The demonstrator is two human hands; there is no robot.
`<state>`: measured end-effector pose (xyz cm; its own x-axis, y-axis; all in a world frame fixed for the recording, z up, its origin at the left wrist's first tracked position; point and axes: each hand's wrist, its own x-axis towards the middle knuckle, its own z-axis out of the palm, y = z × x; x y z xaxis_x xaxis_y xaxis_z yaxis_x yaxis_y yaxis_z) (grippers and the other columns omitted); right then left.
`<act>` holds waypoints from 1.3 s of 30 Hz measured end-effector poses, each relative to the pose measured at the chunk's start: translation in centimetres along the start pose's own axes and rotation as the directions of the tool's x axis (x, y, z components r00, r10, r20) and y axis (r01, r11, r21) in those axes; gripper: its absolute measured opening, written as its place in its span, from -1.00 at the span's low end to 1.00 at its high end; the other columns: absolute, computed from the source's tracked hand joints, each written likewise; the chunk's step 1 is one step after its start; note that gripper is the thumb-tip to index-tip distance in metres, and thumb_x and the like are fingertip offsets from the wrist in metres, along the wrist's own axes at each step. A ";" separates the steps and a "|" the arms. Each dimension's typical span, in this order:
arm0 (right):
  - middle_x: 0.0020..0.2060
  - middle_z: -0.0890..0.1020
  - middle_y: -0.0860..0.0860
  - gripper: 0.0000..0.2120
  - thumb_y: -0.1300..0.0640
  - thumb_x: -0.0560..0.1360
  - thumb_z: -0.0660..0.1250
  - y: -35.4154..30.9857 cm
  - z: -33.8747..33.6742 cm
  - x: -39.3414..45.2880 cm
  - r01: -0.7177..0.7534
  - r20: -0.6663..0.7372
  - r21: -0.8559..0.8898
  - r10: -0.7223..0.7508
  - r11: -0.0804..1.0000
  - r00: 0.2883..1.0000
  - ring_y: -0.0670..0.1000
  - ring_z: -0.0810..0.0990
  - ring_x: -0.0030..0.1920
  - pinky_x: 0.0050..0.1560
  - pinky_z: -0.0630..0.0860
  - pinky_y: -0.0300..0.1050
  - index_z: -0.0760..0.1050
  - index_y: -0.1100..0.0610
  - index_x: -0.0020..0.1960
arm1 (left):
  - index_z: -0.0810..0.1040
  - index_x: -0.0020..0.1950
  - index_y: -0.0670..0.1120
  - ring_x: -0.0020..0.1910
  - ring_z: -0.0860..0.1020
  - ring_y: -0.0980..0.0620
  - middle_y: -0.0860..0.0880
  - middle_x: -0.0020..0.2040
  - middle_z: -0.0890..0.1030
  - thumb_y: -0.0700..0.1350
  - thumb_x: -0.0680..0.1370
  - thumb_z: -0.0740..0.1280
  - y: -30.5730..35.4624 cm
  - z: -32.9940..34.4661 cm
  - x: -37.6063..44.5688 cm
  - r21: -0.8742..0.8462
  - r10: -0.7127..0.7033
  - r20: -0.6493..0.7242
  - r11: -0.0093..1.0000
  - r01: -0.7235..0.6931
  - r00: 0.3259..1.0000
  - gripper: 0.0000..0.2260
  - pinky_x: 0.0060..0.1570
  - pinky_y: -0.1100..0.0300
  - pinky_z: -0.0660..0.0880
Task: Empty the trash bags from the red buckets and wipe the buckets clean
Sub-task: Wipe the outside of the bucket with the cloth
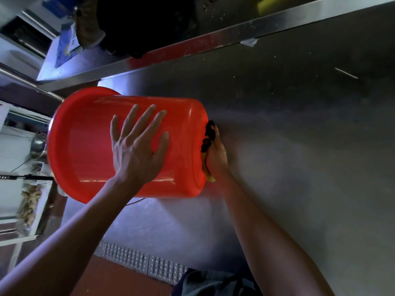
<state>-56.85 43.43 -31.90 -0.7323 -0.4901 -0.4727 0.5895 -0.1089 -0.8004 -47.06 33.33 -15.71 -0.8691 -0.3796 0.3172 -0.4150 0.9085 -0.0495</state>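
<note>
A red bucket (pixel 89 146) lies on its side on a steel counter (pixel 299 157), its open mouth turned left past the counter's edge. My left hand (pixel 139 146) presses flat on the bucket's upper side with fingers spread. At the bucket's bottom end, my right hand (pixel 215 152) holds a dark and yellow cloth (pixel 207 144) against the base. Most of the cloth is hidden between hand and bucket.
A raised steel shelf (pixel 213 41) runs along the counter's far side, with a large dark pot (pixel 149 24) on it. A perforated floor drain (pixel 141 261) lies below the counter's edge. Shelving with trays (pixel 27 199) stands at the left.
</note>
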 end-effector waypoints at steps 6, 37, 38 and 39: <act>-0.21 0.58 -0.13 -0.47 0.03 0.47 0.17 -2.7 1.5 2.1 0.053 -0.032 0.078 -0.051 0.996 0.998 -0.11 0.44 -0.31 -0.16 0.44 -0.15 0.49 -0.04 0.44 | 0.50 0.51 0.06 0.62 0.25 -0.08 0.02 0.53 0.46 0.17 0.70 0.12 0.1 0.1 0.1 0.003 0.003 0.000 1.000 -0.003 1.000 -0.56 0.58 -0.29 0.02; 0.27 0.43 -0.51 -0.54 0.18 0.67 0.23 -5.8 -2.1 -8.6 0.450 0.173 -0.355 -0.416 0.819 0.893 -0.47 0.40 0.27 0.29 0.30 -0.47 0.34 -0.01 0.55 | 0.47 0.52 0.11 0.64 0.15 0.01 0.06 0.58 0.39 0.25 0.64 0.11 0.1 -1.4 2.0 -0.142 -0.019 0.200 0.989 0.048 0.980 -0.50 0.55 -0.36 -0.20; 0.29 0.46 -0.41 -0.57 0.21 0.66 0.23 -5.9 -2.5 -8.8 0.467 0.177 -0.405 -0.434 0.786 0.883 -0.43 0.42 0.27 0.27 0.29 -0.49 0.38 0.02 0.52 | 0.48 0.52 0.08 0.63 0.17 -0.01 0.04 0.56 0.41 0.23 0.66 0.11 0.1 -1.4 1.8 -0.149 0.004 0.185 0.989 0.024 0.983 -0.51 0.54 -0.38 -0.20; 0.30 0.49 -0.31 -0.59 0.24 0.66 0.23 -6.0 -2.9 -9.0 0.491 0.193 -0.458 -0.456 0.741 0.868 -0.38 0.43 0.28 0.26 0.28 -0.52 0.43 0.05 0.49 | 0.49 0.51 0.05 0.62 0.22 -0.03 0.02 0.54 0.44 0.20 0.67 0.12 0.1 -1.4 1.5 -0.160 0.023 0.171 0.987 0.005 0.985 -0.53 0.54 -0.39 -0.18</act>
<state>-54.80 50.95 -23.91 -0.8392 -0.5432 0.0261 -0.0790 0.0742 -0.9941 -48.09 33.11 -13.92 -0.9114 -0.3832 0.1498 -0.3709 0.9228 0.1041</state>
